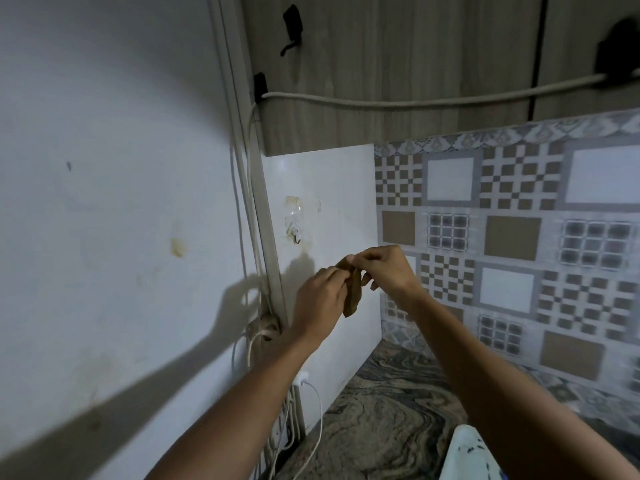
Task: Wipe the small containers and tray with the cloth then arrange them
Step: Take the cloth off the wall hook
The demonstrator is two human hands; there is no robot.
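Observation:
A small brown cloth [353, 294] hangs folded between both of my hands, raised in front of the white wall panel. My left hand [320, 299] pinches its upper left part. My right hand [382, 268] pinches its top edge from the right. A small metal hook [296, 237] on a clear sticky pad sits on the panel up and to the left of the cloth, apart from it. At the bottom right, a white object with dark specks [462, 455] pokes out under my right forearm; I cannot tell whether it is the tray. No small containers are in view.
A marbled countertop [381, 420] runs below my arms. Patterned tiles [512, 237] cover the wall at right. A wooden cabinet [398, 64] with a cable along it hangs overhead. White cables and a plug [301, 379] run down the corner at left.

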